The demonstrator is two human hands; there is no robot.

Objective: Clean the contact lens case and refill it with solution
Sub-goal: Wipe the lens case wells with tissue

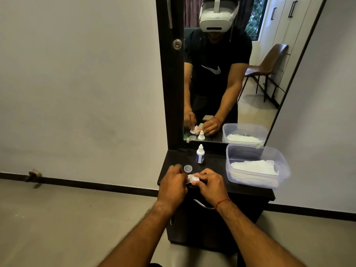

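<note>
Lens case (pixel 192 178) at front edge of dark worktop (pixel 212 168), between both hands, white tissue pressed on it. Left hand (pixel 172 183) fingers pinch case end; right hand (pixel 209 183) fingers grip tissue. Judgement: steady case, twist tissue into each well. Clear cap (pixel 188 168) and green cap (pixel 177 165) lie just behind; solution bottle (pixel 200 156) upright further back. Case mostly hidden.

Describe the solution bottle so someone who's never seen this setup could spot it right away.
Find the dark cabinet top under the mirror. Near its back edge, left of the clear tub, stands the bottle. It is the only upright item there: small and white, with a pointed cap and a blue label.
</note>
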